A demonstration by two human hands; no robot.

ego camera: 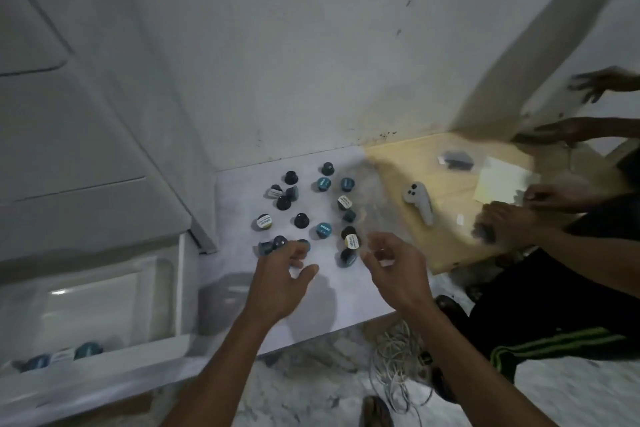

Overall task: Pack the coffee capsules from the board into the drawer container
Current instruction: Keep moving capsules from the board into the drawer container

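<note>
Several dark and teal coffee capsules (323, 230) lie scattered on the white board (239, 191) on the floor. My left hand (280, 276) hovers over the board's near part, fingers spread, its fingertips at two blue capsules (272, 245); it holds nothing I can see. My right hand (398, 267) hangs beside it with fingers loosely curled and apart, just right of a white-lidded capsule (351, 240) and a dark one (347, 257). The white drawer container (104, 291) stands pulled open at the lower left, with a few capsules (86, 349) at its front edge.
A wooden board (446, 243) lies to the right with a white controller (419, 202), a small bag and paper on it. Other people's hands (509, 222) work there. A coil of white cable (398, 367) lies on the floor near my right arm. White drawers rise at left.
</note>
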